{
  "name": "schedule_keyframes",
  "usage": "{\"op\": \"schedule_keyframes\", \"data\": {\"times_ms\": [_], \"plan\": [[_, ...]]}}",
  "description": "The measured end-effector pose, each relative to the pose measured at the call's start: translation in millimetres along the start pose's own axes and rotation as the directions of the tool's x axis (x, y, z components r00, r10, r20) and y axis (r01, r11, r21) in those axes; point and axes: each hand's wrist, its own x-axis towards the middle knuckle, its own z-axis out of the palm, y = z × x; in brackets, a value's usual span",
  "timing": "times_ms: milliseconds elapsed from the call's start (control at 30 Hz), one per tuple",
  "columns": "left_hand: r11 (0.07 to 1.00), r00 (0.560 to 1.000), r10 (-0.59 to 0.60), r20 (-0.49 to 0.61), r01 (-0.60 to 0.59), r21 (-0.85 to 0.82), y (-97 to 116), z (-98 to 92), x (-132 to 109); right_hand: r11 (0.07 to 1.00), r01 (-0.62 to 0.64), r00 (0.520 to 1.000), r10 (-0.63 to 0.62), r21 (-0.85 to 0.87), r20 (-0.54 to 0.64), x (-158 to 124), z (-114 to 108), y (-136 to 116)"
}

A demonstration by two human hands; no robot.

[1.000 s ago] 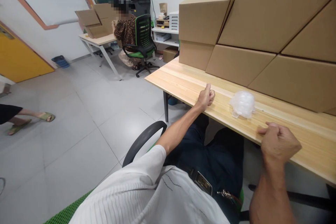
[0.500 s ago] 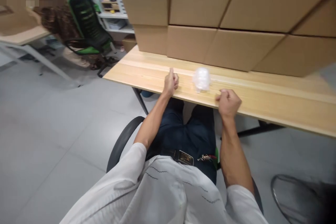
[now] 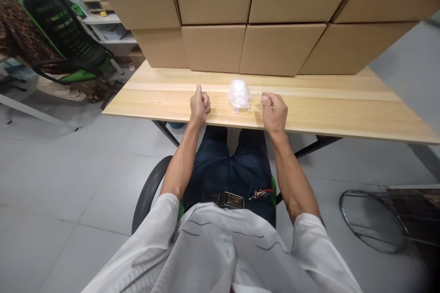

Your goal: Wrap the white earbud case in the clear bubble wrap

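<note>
A whitish, translucent bundle (image 3: 238, 94), which looks like crumpled plastic film or a bag, lies on the wooden table (image 3: 330, 105). What it may contain cannot be made out. To its left, my left hand (image 3: 200, 105) is closed in a loose fist with the thumb pointing up, resting at the table's near edge. On the other side my right hand (image 3: 275, 112) is closed too, fingers curled in and knuckles toward the boxes. Neither hand touches the bundle, and nothing shows in either one.
Stacked cardboard boxes (image 3: 213, 48) form a wall along the table's back. A black and green office chair (image 3: 58, 32) and a seated person's patterned clothing (image 3: 10, 27) are at the left. On the floor at right stands a round metal frame (image 3: 373, 222).
The view has swung to the right, so boxes, table and bundle sit further left in the picture. My right hand has moved forward over the table, closer to the bundle. Both hands stay closed.
</note>
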Motion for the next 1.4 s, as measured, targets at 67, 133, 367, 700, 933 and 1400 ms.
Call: {"op": "schedule_keyframes", "data": {"times_ms": [67,133,367,700,933,1400], "plan": [[1.0,1.0,0.005,0.001,-0.005,0.002,-1,-0.4,1,0.997,0.077,0.994,-0.077,0.012,0.073,12,7,0],[1.0,1.0,0.001,-0.003,-0.001,-0.003,-2,-0.4,1,0.994,0.109,0.98,-0.111,0.02,0.167,25,17,-2],[0.999,0.999,-0.004,-0.039,0.003,-0.033,-5,0.8,2,0.981,0.194,0.882,-0.165,-0.021,0.441,49,55,-11],[1.0,1.0,0.011,-0.005,-0.011,0.019,-12,-4.0,5,0.97,0.178,0.863,-0.074,-0.165,0.5,93,112,-1],[0.999,1.0,0.026,-0.013,-0.025,0.044,-13,-2.6,4,0.975,0.11,0.872,-0.003,-0.192,0.489,79,118,12],[0.937,0.978,0.165,0.125,-0.195,0.29,-22,-8.1,9,0.865,0.196,0.778,0.149,-0.461,0.61,62,75,-62]]}}
